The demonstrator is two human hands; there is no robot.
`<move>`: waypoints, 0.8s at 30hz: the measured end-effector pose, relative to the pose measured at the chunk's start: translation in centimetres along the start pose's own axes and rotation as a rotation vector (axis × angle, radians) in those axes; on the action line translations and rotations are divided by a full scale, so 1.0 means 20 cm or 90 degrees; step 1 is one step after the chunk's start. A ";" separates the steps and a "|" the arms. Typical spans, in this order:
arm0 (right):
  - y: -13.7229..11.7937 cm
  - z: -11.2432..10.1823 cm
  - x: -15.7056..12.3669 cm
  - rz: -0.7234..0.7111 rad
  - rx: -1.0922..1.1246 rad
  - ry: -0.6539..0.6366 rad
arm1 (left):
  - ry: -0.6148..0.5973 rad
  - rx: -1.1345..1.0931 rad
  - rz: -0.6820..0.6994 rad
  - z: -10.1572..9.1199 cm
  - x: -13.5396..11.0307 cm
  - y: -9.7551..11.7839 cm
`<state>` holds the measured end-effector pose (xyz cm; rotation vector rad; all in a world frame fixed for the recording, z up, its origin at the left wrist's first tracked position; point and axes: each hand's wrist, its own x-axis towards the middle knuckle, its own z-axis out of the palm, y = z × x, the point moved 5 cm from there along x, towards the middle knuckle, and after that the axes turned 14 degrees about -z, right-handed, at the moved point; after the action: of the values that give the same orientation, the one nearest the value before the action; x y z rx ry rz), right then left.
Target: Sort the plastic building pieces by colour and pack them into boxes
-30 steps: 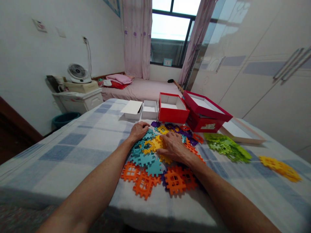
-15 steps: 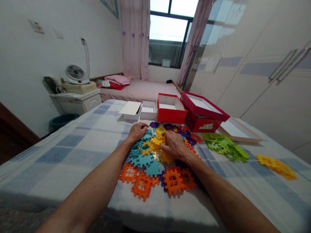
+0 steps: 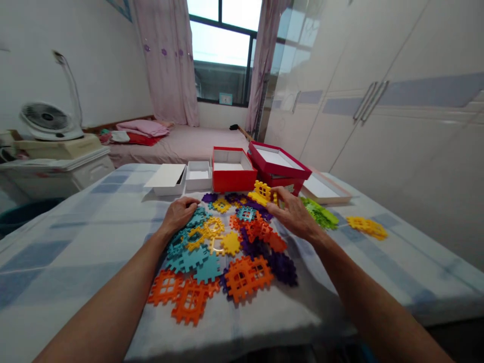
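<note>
Interlocking plastic building pieces lie in a mixed pile on the checked cloth. My left hand (image 3: 179, 216) rests at the pile's far left edge, fingers curled together beside the teal pieces (image 3: 194, 258); whatever lies under the fingertips is hidden. Lifted above the pile's far right side, a few yellow building pieces (image 3: 260, 192) are pinched in my right hand (image 3: 293, 214). Other yellow pieces (image 3: 231, 243) lie mid-pile. Orange pieces (image 3: 247, 278) sit at the near edge and right of centre, with purple pieces (image 3: 283, 268) on the right.
Green pieces (image 3: 319, 213) and a separate yellow group (image 3: 366, 227) lie to the right. Behind the pile stand white boxes (image 3: 198, 182), an open red box (image 3: 234, 180) and a dark red box with its lid tilted on top (image 3: 282, 169). A shallow lid (image 3: 325, 194) lies beyond.
My right hand has lifted yellow pieces out of the pile and moved right, uncovering orange and purple pieces. The view has turned right. My left hand stays by the teal pieces.
</note>
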<state>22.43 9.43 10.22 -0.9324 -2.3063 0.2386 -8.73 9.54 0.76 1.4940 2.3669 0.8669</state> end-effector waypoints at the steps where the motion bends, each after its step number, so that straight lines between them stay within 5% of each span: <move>1: 0.09 -0.07 -0.05 0.028 -0.029 0.013 | 0.000 0.002 -0.001 0.00 0.00 -0.01; 7: 0.75 -0.49 -0.41 0.323 -0.386 0.013 | -0.003 0.010 -0.003 0.01 0.02 -0.02; 11: 1.03 -0.64 -0.52 0.420 -0.465 -0.044 | -0.009 0.011 -0.018 0.00 0.01 -0.01; 19: 1.14 -0.62 -0.50 0.411 -0.424 -0.116 | -0.007 -0.002 -0.011 0.00 0.01 -0.01; 24: 0.96 -0.48 -0.36 0.246 -0.390 -0.059 | 0.004 -0.027 0.005 -0.01 -0.01 0.01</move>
<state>43.08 17.93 6.92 -1.7013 -2.2996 -0.2957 -8.52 9.40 1.04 1.4872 2.3332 0.9189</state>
